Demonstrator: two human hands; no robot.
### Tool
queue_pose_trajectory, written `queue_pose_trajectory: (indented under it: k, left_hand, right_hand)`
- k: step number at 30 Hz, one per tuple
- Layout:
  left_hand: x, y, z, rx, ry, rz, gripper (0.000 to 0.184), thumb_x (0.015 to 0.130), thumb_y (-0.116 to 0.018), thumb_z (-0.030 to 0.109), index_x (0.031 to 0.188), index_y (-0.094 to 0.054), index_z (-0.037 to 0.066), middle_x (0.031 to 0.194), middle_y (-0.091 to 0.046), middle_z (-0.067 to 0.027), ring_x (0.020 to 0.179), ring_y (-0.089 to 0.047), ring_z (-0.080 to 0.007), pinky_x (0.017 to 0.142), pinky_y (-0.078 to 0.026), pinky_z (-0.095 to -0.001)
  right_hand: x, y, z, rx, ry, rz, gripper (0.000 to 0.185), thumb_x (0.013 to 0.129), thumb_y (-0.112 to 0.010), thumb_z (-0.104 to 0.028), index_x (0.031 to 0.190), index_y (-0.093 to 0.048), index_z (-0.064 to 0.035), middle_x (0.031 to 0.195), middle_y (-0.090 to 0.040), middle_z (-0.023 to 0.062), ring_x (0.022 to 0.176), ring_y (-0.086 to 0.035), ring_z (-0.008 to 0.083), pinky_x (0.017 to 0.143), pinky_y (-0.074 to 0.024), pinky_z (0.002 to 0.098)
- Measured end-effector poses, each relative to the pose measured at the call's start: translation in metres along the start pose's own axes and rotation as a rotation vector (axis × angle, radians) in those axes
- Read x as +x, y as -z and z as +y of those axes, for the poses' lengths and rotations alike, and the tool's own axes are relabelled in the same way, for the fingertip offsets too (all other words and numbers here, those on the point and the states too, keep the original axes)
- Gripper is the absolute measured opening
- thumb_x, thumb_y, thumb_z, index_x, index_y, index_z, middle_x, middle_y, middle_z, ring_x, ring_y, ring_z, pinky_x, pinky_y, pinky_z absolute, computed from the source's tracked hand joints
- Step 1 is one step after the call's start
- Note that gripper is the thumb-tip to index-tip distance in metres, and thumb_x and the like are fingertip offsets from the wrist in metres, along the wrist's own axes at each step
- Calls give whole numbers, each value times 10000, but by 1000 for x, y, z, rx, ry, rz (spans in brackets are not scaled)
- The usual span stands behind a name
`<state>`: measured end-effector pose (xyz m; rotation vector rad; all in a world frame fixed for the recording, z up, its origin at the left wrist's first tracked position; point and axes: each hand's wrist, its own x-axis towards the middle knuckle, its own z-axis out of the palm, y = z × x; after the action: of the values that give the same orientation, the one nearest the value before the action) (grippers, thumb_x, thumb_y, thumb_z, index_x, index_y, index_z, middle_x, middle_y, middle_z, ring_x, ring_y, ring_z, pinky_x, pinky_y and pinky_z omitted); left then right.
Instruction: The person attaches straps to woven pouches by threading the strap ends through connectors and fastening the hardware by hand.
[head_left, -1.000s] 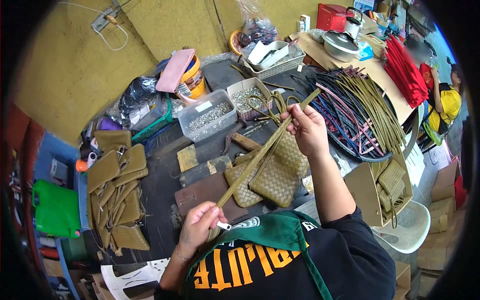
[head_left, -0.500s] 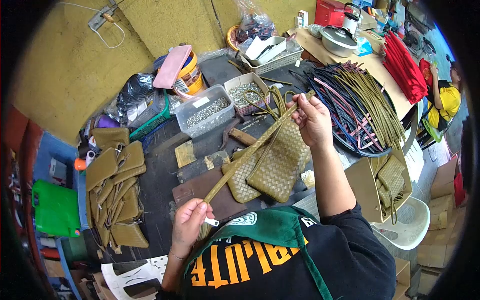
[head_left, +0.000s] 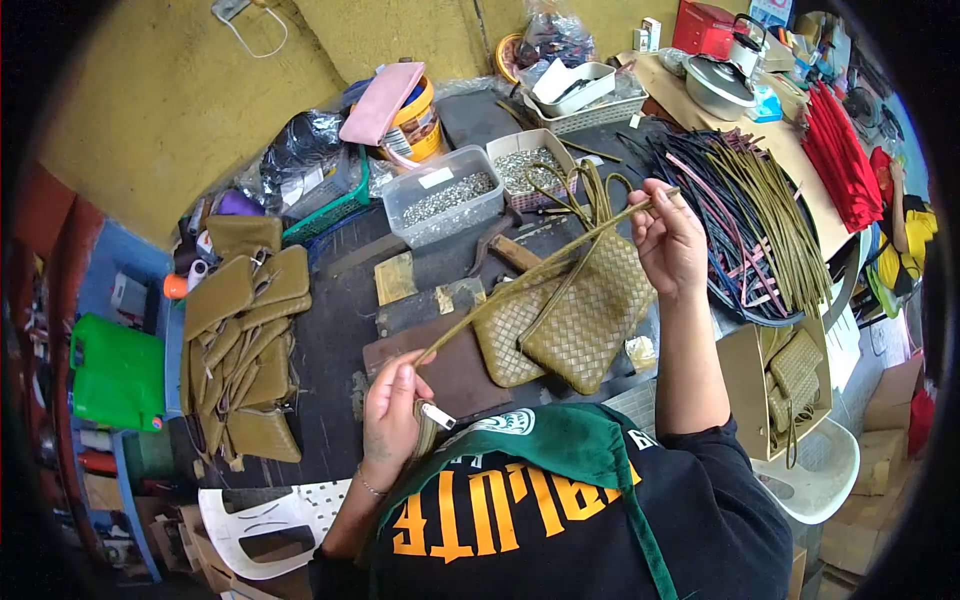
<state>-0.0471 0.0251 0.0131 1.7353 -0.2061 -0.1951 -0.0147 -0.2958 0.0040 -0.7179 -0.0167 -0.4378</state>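
A long olive strap is stretched slantwise between my two hands, its narrow edge turned up. My left hand pinches the near end, beside a small white tag-like piece. Higher and to the right, my right hand grips the strap close to its far end. Beneath it lie two woven olive pouches, partly overlapping, with looped straps behind them. The pouches rest partly on a brown flat board.
A pile of olive pouches lies at the left. Tubs of metal hardware and a hammer stand behind. Many loose straps fill a round tray at right, above a box of pouches. A person in yellow sits far right.
The strap has turned from its flat face to its edge. My view has shifted left, so things sit further right. Both hands still hold the strap.
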Motion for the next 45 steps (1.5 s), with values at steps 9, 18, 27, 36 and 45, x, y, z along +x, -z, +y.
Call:
queue_pose_trajectory:
  k: [9,18,27,36,45]
  left_hand:
    - [-2,-2,6,420,-355,-26,127,780,-500,36,888,-539,-20,763,-465,-66,668,-472,-133,591,-384,-231]
    - [0,-4,1,381,-284,-37,85,769,-528,53,813,-527,-19,740,-472,-68,651,-472,-134,592,-384,-233]
    - [0,-4,-4,365,-252,-59,87,771,-519,47,831,-529,-16,737,-471,-66,660,-474,-137,601,-386,-235]
    - [1,-12,3,202,-138,-98,98,788,-484,11,864,-525,-34,785,-459,-18,684,-446,-54,609,-375,-177]
    - [2,-12,1,210,-132,-102,112,784,-483,2,879,-526,-37,789,-458,-15,674,-441,-51,607,-368,-176]
  right_hand:
    - [14,14,6,75,-56,-19,332,827,-405,-48,1154,-390,5,908,-586,114,640,-527,101,546,-422,190]
    - [28,12,7,30,-60,-22,344,821,-419,-52,1162,-391,-9,901,-592,102,632,-511,87,533,-390,182]
    - [37,7,7,21,-64,-43,342,823,-433,-64,1157,-390,-7,899,-592,115,635,-520,98,528,-392,188]
    - [56,-5,27,-3,-62,86,204,832,-458,-92,1015,-479,-2,798,-606,136,600,-556,129,497,-409,187]
    - [72,-8,32,-130,-62,111,199,818,-476,-75,1002,-474,-2,787,-609,126,550,-507,83,488,-403,172]
